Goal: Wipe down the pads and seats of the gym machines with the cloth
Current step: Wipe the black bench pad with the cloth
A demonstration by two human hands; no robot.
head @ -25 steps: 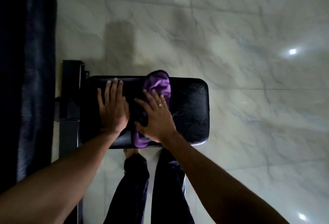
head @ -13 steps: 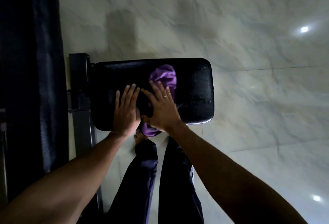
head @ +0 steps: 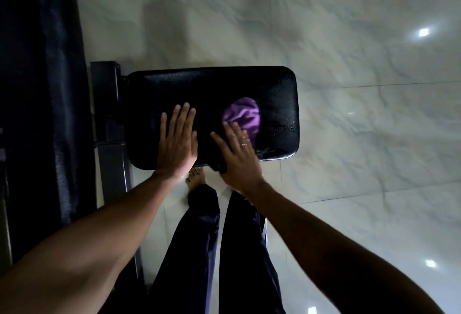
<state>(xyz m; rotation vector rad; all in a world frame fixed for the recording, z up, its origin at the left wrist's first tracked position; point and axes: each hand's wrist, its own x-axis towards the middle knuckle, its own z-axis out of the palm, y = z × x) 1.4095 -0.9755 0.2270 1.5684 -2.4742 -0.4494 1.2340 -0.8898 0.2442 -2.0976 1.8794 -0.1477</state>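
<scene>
Head view. The black bench seat is seen from above, standing on a pale marbled floor, with its dark metal frame at 9 o'clock and a long dark upholstered pad beyond that.

The purple cloth is bunched on the seat at about 3 o'clock from its centre. It is pinned under the right hand, whose fingers are straight and splayed across the cloth's near edge. Flat pressure of this kind is judged to suit dragging the cloth over the surface.

The left hand is laid palm-down on bare upholstery at 7 o'clock, its fingers straight and held close together. It is judged to be bracing the body, and nothing is held in it.

Pale specks, possibly moisture, are noted toward the 3 o'clock end of the seat, so that end appears not yet wiped. A ring is worn on the right hand.

No brand, label or legible writing is found.
</scene>
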